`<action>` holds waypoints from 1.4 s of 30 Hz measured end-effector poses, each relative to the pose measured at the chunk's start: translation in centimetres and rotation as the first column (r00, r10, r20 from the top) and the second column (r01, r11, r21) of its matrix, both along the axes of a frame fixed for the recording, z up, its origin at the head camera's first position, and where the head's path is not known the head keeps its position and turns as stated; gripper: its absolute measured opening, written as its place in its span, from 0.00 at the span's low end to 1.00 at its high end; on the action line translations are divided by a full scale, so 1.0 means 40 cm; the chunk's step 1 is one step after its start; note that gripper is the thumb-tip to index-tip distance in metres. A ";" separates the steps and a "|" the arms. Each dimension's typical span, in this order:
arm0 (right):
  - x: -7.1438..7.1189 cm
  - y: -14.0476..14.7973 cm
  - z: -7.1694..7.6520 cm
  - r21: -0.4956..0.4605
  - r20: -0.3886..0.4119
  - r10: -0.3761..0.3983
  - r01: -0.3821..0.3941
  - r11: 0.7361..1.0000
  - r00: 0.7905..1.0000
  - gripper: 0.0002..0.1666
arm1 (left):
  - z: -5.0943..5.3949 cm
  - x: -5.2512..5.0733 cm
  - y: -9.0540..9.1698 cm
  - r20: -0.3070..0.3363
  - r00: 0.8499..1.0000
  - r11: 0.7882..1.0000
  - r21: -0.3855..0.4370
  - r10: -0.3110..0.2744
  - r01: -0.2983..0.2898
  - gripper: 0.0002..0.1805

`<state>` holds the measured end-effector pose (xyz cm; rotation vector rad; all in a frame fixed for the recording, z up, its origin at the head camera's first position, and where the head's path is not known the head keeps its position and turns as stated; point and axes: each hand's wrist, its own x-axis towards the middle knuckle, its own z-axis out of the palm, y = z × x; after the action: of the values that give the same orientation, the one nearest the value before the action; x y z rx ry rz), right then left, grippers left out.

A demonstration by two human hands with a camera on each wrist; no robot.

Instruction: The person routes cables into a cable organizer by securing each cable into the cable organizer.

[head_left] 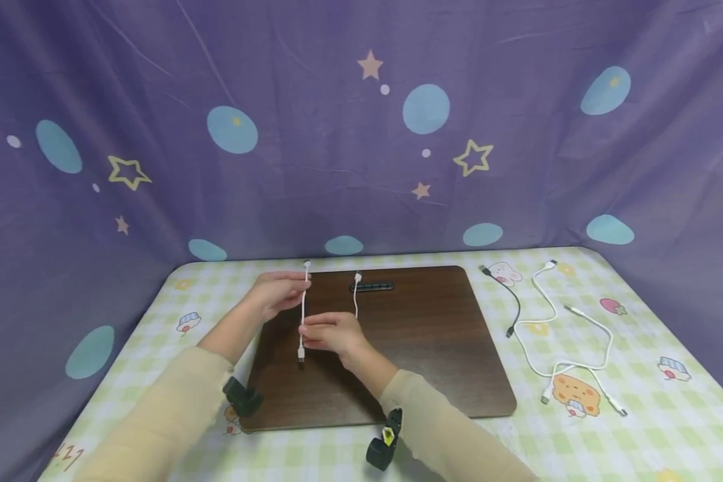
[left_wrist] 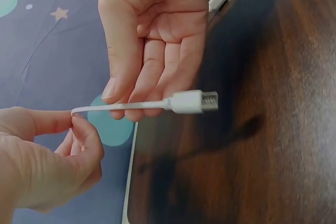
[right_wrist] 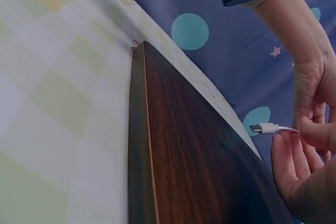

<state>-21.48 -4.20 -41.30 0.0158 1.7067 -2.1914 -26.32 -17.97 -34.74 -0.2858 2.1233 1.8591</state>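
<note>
1 white USB cable [head_left: 303,306], centre-left of frame, held over brown board [head_left: 422,348]. Fingers closed in pinches: left hand [head_left: 277,293] on upper length, right hand [head_left: 334,333] on lower. Step, apparently: straightening; next move calls for even, gentle tension.

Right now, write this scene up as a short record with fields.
Left hand: pinches a white USB cable toward its far end
Right hand: pinches the same cable toward its near end
Surface below: dark wood-grain board on a green-checked tablecloth
On the board: black slotted strip, with a second white USB cable at its left end
Right of board: black cable and crossing white cables
Backdrop: patterned purple curtain
</note>
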 end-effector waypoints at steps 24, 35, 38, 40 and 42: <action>0.002 0.102 -0.023 0.061 0.035 -0.023 0.020 0.998 0.999 0.16 | -0.072 -0.064 0.091 0.085 0.994 0.950 0.299 0.064 -0.087 0.25; 0.011 0.174 -0.004 0.126 0.011 -0.056 0.054 0.991 0.998 0.17 | -0.076 -0.096 0.157 0.143 0.987 0.926 0.356 0.076 -0.123 0.24; 0.010 0.195 -0.003 0.157 -0.015 -0.063 0.065 0.985 0.998 0.16 | -0.076 -0.104 0.173 0.148 0.985 0.921 0.366 0.085 -0.135 0.24; 0.010 0.210 -0.006 0.177 -0.029 -0.064 0.068 0.982 0.998 0.17 | -0.078 -0.111 0.184 0.147 0.984 0.919 0.368 0.097 -0.145 0.21; 0.009 0.223 -0.010 0.191 -0.033 -0.064 0.069 0.979 0.997 0.17 | -0.082 -0.118 0.196 0.149 0.982 0.915 0.369 0.115 -0.163 0.15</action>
<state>-21.12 4.71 -41.68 0.0950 1.9534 -2.0728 -31.02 -10.12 -38.01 -0.4570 1.6514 2.2206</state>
